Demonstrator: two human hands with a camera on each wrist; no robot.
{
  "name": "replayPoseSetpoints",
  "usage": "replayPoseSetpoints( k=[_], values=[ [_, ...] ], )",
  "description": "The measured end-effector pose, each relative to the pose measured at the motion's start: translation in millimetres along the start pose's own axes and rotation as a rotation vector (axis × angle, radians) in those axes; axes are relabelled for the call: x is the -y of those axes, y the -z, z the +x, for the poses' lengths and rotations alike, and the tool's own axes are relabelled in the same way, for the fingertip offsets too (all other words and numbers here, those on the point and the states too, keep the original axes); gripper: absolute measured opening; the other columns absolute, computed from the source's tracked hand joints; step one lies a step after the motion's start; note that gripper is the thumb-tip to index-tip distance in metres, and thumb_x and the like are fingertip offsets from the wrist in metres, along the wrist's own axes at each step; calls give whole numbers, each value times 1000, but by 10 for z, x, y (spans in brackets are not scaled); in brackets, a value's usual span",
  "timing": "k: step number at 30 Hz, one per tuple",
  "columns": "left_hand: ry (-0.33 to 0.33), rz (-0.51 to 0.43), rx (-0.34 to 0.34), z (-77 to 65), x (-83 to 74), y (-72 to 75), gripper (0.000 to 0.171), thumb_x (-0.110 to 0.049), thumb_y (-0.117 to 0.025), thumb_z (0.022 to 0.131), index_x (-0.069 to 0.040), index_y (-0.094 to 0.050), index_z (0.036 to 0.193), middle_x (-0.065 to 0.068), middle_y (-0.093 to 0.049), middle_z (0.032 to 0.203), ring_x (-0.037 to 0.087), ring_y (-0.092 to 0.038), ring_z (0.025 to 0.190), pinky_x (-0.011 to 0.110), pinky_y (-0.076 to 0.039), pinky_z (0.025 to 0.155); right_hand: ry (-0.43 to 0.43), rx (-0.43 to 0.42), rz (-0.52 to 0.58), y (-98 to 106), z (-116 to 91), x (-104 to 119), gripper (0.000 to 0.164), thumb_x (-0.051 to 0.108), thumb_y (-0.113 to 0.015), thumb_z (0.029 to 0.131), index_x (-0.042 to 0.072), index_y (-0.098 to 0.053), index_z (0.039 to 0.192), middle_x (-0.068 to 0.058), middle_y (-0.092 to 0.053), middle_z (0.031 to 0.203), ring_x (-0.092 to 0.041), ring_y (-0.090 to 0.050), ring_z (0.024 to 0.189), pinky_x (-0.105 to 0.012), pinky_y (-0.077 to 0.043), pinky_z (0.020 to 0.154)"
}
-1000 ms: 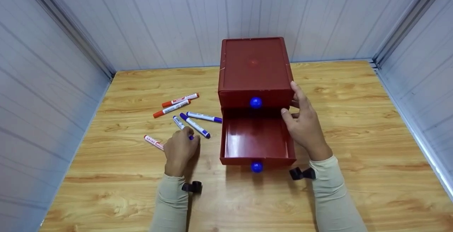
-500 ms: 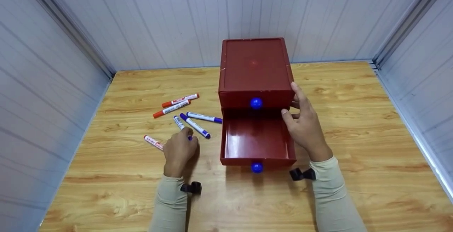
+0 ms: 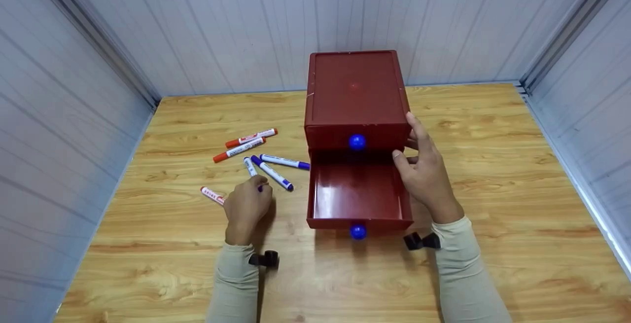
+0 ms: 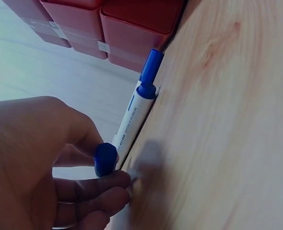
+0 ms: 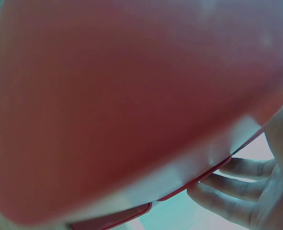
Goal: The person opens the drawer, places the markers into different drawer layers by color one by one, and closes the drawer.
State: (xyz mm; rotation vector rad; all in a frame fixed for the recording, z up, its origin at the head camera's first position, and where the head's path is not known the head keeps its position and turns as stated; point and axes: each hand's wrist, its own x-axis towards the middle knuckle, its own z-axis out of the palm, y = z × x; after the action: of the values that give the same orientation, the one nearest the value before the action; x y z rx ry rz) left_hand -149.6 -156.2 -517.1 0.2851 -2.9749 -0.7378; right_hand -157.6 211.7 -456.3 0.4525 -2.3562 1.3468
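My left hand (image 3: 246, 204) pinches the blue cap end of a white marker (image 3: 250, 166) just over the tabletop. In the left wrist view that blue cap (image 4: 105, 159) sits between thumb and fingers. Close by lie two more blue markers, one slanting (image 3: 272, 172) and another (image 3: 285, 161) near the drawer. My right hand (image 3: 426, 180) rests against the right side of a dark red drawer cabinet (image 3: 355, 89), its thumb by the front edge. The cabinet's lower drawer (image 3: 359, 224) is pulled out, with nothing seen inside.
Two red-capped markers (image 3: 239, 149) lie side by side at the back left. Another red marker (image 3: 212, 195) is partly hidden by my left hand. Blue ball knobs (image 3: 357, 142) stick out from the drawers. White panel walls (image 3: 222, 27) surround the wooden table (image 3: 517, 175).
My left hand has shifted slightly left, and the pinched marker has turned a little, its far end moving up and right. The right hand and cabinet stay in place.
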Motion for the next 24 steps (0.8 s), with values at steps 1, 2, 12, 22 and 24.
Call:
replayPoseSetpoints(
  k=[1,2,12,22,24],
  values=[
    [4,-3,-3,1,1,1,28,-25,-56,92,-17,-76,110,2,-70,85,23,-55,62,38,-41,53,-2,0,0,0,1,0,78,4,-61,96,32,-25,159,-9,-49,143,-26,-58,119,-43,-57,80],
    [7,-7,-9,3,2,0,28,-25,-56,92,-17,-75,111,2,-69,85,23,-55,62,39,-42,54,-3,0,2,0,1,-1,78,4,-61,96,32,-25,159,-9,-48,143,-26,-57,119,-43,-57,80],
    [-45,-113,-118,34,7,-38,26,-17,-61,92,-10,-74,113,9,-65,83,29,-54,66,48,-44,59,2,-1,-1,2,3,-9,77,4,-60,96,30,-25,159,-10,-48,144,-26,-57,120,-47,-57,81],
    [-134,-218,-210,50,8,-53,23,-7,-65,90,-4,-72,111,12,-65,86,28,-58,74,48,-47,64,-37,12,-9,13,3,33,78,7,-60,97,35,-23,159,-10,-51,140,-26,-59,118,-43,-57,81],
    [-147,-226,-225,51,6,-52,23,-7,-65,90,-4,-72,111,12,-66,88,28,-59,75,48,-48,65,-46,14,-5,14,2,39,78,8,-60,97,36,-23,159,-10,-50,140,-27,-59,119,-43,-56,82]
  ],
)
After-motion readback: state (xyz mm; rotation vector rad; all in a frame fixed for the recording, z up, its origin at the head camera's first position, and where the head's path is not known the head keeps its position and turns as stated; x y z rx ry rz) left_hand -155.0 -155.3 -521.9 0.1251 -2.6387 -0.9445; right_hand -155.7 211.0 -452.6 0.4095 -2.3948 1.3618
